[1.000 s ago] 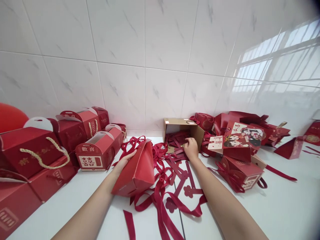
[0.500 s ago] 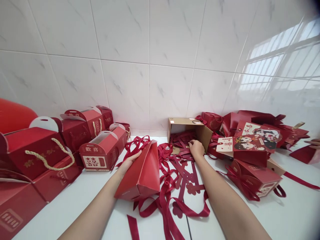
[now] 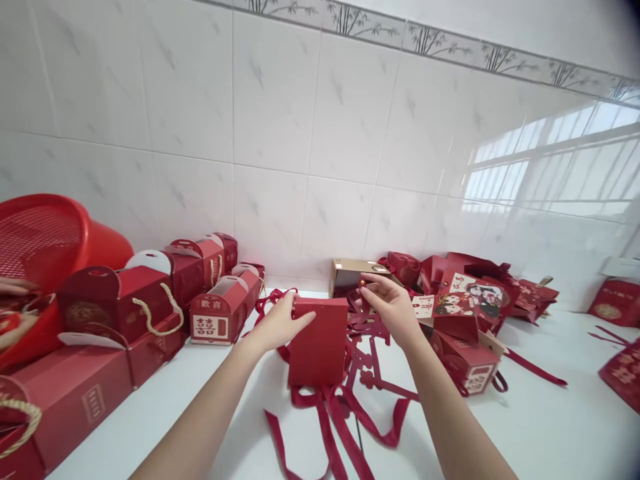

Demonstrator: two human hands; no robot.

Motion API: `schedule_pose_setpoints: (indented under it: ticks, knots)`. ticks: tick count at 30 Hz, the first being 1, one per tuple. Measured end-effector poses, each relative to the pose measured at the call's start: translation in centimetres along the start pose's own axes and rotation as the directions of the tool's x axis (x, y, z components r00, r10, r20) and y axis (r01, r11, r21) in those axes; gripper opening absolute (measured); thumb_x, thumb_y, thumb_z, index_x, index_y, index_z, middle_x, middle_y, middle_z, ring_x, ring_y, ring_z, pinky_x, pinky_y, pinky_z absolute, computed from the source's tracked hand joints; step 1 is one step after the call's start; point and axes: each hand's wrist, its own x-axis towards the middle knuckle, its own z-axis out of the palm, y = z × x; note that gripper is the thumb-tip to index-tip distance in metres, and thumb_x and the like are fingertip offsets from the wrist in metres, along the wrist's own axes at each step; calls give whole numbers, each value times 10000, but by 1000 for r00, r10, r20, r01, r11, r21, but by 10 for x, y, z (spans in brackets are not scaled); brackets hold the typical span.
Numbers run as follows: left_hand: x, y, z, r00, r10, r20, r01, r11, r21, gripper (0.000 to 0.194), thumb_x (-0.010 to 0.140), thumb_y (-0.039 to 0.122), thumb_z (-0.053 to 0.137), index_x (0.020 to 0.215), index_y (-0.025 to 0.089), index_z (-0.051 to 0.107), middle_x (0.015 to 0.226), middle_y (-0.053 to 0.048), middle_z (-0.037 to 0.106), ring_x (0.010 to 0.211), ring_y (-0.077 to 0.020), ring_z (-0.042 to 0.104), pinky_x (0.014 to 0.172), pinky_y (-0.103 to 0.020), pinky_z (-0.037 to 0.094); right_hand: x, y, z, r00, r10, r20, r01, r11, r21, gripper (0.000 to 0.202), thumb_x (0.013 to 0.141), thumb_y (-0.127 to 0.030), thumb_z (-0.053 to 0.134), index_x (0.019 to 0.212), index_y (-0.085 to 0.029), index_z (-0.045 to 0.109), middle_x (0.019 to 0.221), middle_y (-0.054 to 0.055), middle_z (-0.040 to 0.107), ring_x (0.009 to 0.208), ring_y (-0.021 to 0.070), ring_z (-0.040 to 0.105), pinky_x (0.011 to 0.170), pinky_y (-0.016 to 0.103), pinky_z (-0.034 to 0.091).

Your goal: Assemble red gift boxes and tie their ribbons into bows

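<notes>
In the middle, my left hand [image 3: 273,327] grips the upper left edge of a plain red gift box [image 3: 319,343], thumb across its near face. The box stands upright above red ribbons [image 3: 337,420] trailing over the table. Just right of the box, my right hand [image 3: 393,307] is raised, thumb and fingers pinching a small dark red paper strip [image 3: 362,297] with gold spots. Below and behind that hand lie more dark red paper strips [image 3: 370,373] with flower-shaped ends. Behind them sits an open cardboard box [image 3: 345,275], partly hidden by my right hand.
Stacked red gift boxes [image 3: 95,393] with rope handles line the left side. A red plastic basket [image 3: 100,243] tilts behind them, with what looks like another person's hand at its mouth. Ribboned and printed red boxes [image 3: 467,363] crowd the right. A tiled wall [image 3: 280,100] rises behind.
My right hand has come out of the cardboard box with a paper strip. My left hand has turned the red gift box from slanted to upright. The view has shifted, bringing the red basket into sight.
</notes>
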Motion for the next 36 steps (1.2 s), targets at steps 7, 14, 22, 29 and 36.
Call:
schedule_pose_setpoints:
  ticks: [7, 14, 22, 29, 36]
  knots:
    - [-82, 88, -22, 944, 324, 67, -321, 846, 426, 252, 844, 458, 551, 984, 260, 617, 1052, -40, 659, 992, -243, 611, 825, -358, 493, -54, -76, 30, 976, -10, 215, -19, 992, 129, 179, 804, -301, 666, 962, -218, 683, 751, 13, 688, 547, 120, 634, 483, 227, 517]
    - [-119, 106, -23, 814, 536, 224, -580, 738, 344, 51, 832, 253, 631, 870, 286, 642, 829, 63, 673, 771, -103, 620, 660, -173, 492, -89, -97, 40, 943, -266, 198, 252, 963, 93, 176, 848, -169, 612, 965, -273, 693, 820, 2, 716, 603, 94, 632, 544, 193, 530]
    - [-125, 112, -23, 751, 615, 238, -660, 710, 248, 105, 824, 136, 630, 790, 233, 652, 742, 72, 682, 678, -69, 624, 632, -153, 496, -98, -101, 36, 843, -486, 229, 470, 874, 124, 374, 813, -41, 616, 1074, -307, 659, 677, -36, 687, 589, 95, 641, 570, 193, 551]
    - [-129, 113, -26, 768, 586, 258, -635, 749, 188, 101, 861, 150, 592, 846, 232, 650, 770, 65, 680, 712, -65, 621, 664, -139, 494, -92, -100, 19, 765, -584, 273, 577, 809, 113, 396, 843, 23, 518, 1030, -274, 702, 849, 2, 713, 617, 81, 634, 492, 167, 526]
    - [-129, 114, -21, 673, 577, 463, -694, 709, 126, 256, 878, 108, 553, 1047, 261, 671, 924, 23, 691, 850, -105, 622, 777, -205, 502, -89, -103, 9, 625, -678, 388, 711, 699, 78, 363, 824, 42, 533, 988, -219, 725, 848, 26, 720, 670, 113, 607, 585, 260, 483]
